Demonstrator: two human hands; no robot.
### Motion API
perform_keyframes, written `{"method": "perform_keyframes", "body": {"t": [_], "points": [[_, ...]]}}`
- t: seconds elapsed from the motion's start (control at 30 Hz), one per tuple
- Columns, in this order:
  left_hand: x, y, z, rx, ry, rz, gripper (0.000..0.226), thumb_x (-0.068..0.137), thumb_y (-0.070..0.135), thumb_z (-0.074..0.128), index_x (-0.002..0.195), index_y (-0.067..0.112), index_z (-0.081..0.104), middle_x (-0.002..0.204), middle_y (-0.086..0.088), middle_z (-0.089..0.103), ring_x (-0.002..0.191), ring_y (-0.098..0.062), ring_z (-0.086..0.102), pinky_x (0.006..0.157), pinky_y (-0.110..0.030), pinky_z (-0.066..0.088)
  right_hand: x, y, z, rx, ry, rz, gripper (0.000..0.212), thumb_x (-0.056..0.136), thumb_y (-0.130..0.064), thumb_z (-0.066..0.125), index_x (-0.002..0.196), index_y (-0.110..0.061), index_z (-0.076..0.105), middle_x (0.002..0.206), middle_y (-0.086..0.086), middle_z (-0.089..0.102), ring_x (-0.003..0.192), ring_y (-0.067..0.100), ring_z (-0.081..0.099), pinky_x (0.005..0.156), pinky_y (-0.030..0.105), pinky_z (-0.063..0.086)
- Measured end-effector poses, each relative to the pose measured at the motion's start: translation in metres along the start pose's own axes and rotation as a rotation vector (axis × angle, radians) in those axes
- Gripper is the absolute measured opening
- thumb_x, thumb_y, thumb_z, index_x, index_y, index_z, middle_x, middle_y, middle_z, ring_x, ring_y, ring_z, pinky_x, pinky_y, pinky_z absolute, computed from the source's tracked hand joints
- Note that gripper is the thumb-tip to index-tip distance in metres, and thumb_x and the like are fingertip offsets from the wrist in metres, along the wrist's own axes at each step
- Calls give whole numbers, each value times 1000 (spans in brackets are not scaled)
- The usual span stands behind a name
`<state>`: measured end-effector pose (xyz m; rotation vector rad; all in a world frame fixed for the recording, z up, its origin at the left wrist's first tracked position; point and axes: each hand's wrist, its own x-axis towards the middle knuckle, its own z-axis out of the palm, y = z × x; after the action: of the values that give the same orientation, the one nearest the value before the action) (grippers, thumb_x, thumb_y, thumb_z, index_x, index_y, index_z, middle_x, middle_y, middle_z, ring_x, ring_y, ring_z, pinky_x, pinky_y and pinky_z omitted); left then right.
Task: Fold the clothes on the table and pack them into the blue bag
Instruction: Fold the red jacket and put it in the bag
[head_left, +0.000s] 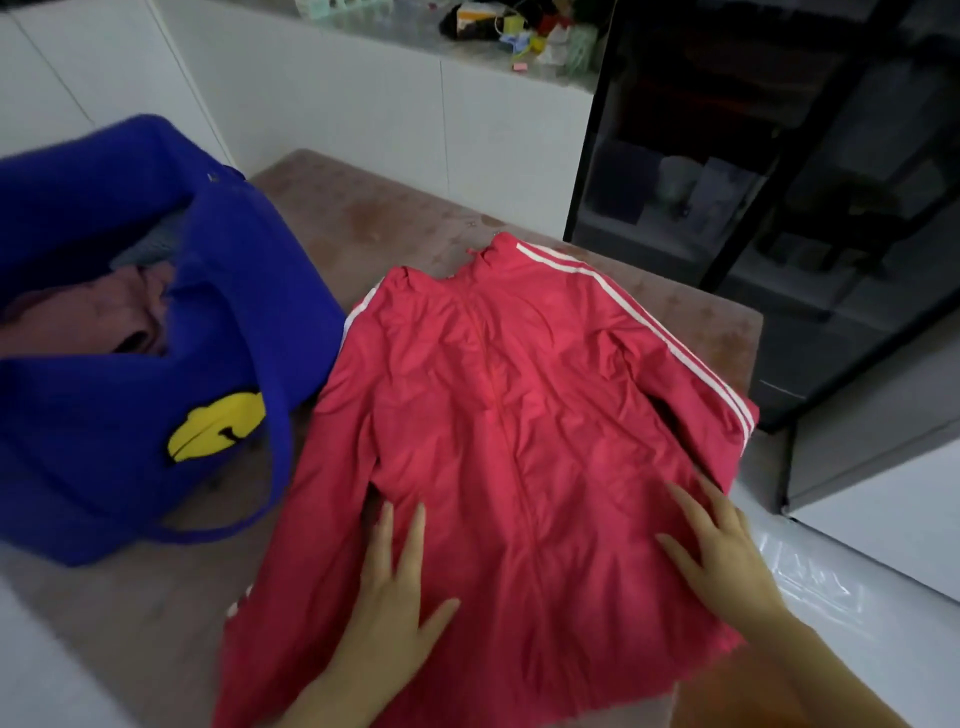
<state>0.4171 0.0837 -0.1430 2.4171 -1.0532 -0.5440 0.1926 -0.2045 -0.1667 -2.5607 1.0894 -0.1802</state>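
Your red jacket (498, 415) lies flat on the table (363, 208), front side up, with its zip closed and its collar pointing away from you. It is a bit wrinkled, and three white stripes (649, 322) run down the sleeve on the right. Your left hand (395, 613) rests flat on the lower left part of the jacket, fingers straight and spread. Your right hand (727, 556) rests flat on the lower right part, near the sleeve, fingers straight too. The two hands are well apart and neither one grips the cloth. The blue bag (104, 415) sits on the table just to the left of the jacket, open at the top, with a yellow patch (218, 423) on its side. The bottom of the jacket is cut off by the edge of the picture, and so is the left side of the bag. Inside the bag you can see pink cloth (104, 317) and something grey behind it, but they are too blurry to say what they are. You have one jacket, one bag and two hands in view.
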Motion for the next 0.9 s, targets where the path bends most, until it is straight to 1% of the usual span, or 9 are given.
{"method": "perform_keyframes", "body": {"t": [0.13, 0.23, 0.33, 0.4, 0.5, 0.57, 0.63, 0.77, 0.9], "points": [[-52, -9, 21, -15, 156, -137, 99, 74, 29, 77, 149, 30, 12, 147, -23, 23, 120, -37, 47, 103, -43, 37, -22, 5, -4, 183, 37, 140, 64, 87, -33, 63, 144, -34, 33, 126, 14, 41, 108, 34, 54, 91, 45, 48], [-66, 1, 21, -102, 266, -291, 89, 77, 17, 74, 148, 27, 21, 132, -23, 36, 108, -40, 51, 96, -48, 44, -22, 3, -8, 209, -29, 233, 70, 89, -41, 56, 147, -41, 16, 113, 21, 49, 97, 37, 58, 86, 45, 49], [-75, 19, 17, -216, 244, -326, 85, 83, 7, 65, 144, 30, 11, 135, -18, 39, 110, -35, 54, 96, -34, 43, -25, 3, -11, 202, -127, 195, 66, 93, -36, 53, 148, -37, 17, 112, 23, 63, 97, 41, 62, 83, 44, 49], [-84, 19, 14, -211, 253, -275, 71, 85, 4, 59, 145, 24, 26, 135, -16, 51, 106, -31, 61, 87, -20, 40, -27, 8, -18, 178, -114, 167, 53, 94, -32, 50, 144, -36, 32, 113, 18, 66, 95, 41, 63, 80, 44, 51], [-101, 5, 7, -169, 241, -281, 52, 82, 18, 48, 126, 46, 48, 117, -14, 65, 93, -28, 67, 79, -18, 41, -33, 25, -27, 133, -125, 167, 41, 94, -33, 49, 134, -36, 46, 119, 7, 66, 100, 37, 63, 82, 43, 51], [-116, -1, 9, -130, 127, -316, 56, 85, 16, 53, 122, 54, 35, 123, -13, 63, 101, -30, 66, 86, -24, 43, -41, 33, -26, 84, -233, 130, 42, 93, -35, 52, 134, -37, 45, 123, 0, 65, 105, 32, 62, 85, 40, 50], [-125, 1, 12, -86, 30, -360, 50, 80, 21, 59, 124, 42, 48, 138, -13, 50, 112, -31, 60, 92, -30, 46, -45, 37, -27, 85, -260, 145, 41, 91, -41, 53, 131, -38, 46, 118, -2, 66, 102, 29, 63, 84, 38, 50], [-103, 11, 5, 188, 114, -288, 79, 56, 37, 74, 130, 23, 50, 132, -18, 44, 92, -41, 61, 66, -46, 56, -27, 44, -40, 248, -153, 316, 54, 78, -69, 43, 119, -34, 52, 95, 1, 66, 84, 20, 63, 74, 37, 52], [-51, 50, -2, 241, 195, -61, 80, 66, 32, 80, 136, 20, 46, 144, -20, 32, 120, -41, 46, 94, -48, 46, -2, 50, -47, 384, -102, 524, 53, 89, -47, 53, 131, -15, 46, 98, 11, 66, 85, 27, 62, 76, 37, 50]]}}
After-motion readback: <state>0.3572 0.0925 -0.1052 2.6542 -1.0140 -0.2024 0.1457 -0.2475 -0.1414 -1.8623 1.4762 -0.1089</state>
